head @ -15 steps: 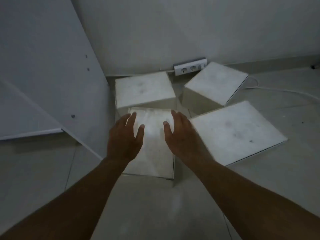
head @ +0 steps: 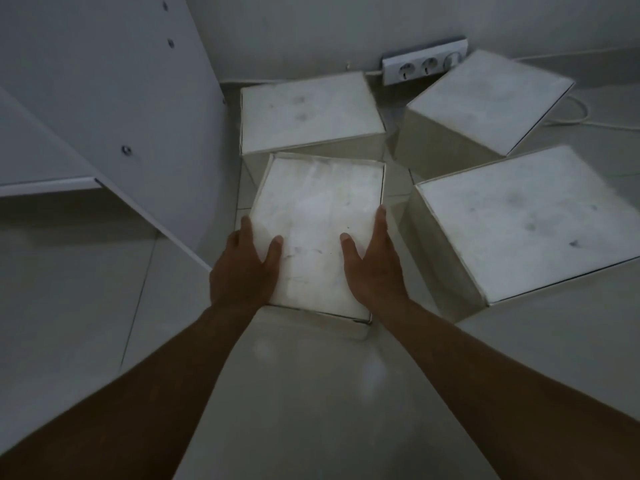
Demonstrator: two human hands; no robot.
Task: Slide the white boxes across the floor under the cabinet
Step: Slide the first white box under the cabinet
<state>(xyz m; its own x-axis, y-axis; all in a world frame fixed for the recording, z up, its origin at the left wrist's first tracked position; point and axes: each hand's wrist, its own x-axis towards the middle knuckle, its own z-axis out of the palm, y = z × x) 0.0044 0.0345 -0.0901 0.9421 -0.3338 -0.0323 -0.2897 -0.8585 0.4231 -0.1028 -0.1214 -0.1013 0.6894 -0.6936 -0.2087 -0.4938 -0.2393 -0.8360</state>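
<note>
Several white boxes stand on the pale floor. The nearest box (head: 322,216) is in the middle, held from both sides. My left hand (head: 244,268) grips its left edge, thumb on top. Its right edge is gripped by my right hand (head: 375,265), thumb on the lid and fingers down the side. Right behind it, touching or nearly so, stands a second box (head: 308,112). A third box (head: 491,95) sits turned at the back right. The largest-looking box (head: 533,220) is at the right. The white cabinet side panel (head: 110,98) rises at the left, close to the near box.
A white power strip (head: 424,65) lies against the back wall, its cable (head: 581,116) looping behind the right boxes. A cabinet shelf edge (head: 48,187) juts out at the left. Bare floor (head: 311,393) lies between my forearms.
Both hands have dropped from hovering over the near box onto its two sides and closed on it. The view has moved closer to the boxes.
</note>
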